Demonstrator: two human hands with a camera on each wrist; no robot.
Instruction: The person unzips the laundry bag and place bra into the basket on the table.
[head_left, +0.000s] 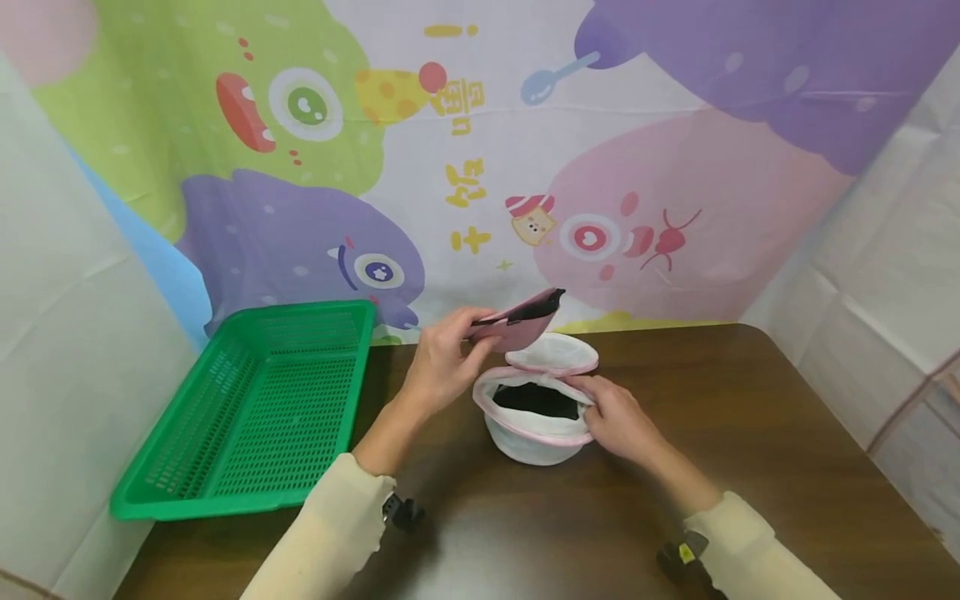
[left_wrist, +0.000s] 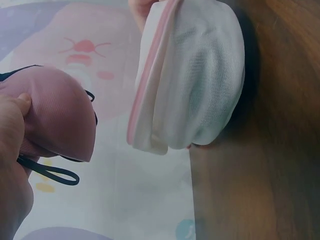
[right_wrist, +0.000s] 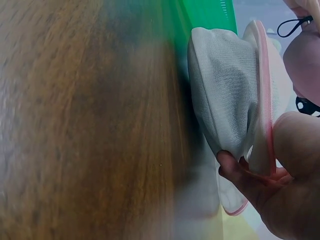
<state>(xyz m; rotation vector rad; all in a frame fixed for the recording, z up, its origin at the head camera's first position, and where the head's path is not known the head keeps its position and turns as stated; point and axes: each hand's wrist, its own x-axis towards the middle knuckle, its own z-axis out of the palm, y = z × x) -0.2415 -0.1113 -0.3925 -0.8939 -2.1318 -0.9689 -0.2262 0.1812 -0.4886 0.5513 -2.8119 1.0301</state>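
Observation:
My left hand [head_left: 442,358] pinches a folded pink bra [head_left: 525,323] with black trim and straps, held in the air above a white mesh laundry bag [head_left: 528,446]. The left wrist view shows the bra's rounded cup [left_wrist: 62,110] and a black strap loop hanging below it. The bag stands on the table with its pink-edged lid [head_left: 558,353] folded back, and something black [head_left: 536,400] shows inside. My right hand [head_left: 618,417] grips the bag's rim on the right side, its thumb outside the mesh in the right wrist view.
A green plastic basket [head_left: 356,392] with slotted walls stands on the left of the brown wooden table [head_left: 712,400]. Behind the table hangs a cloth [head_left: 480,275] printed with cartoon monsters. White sheeting [head_left: 892,292] closes off the right side.

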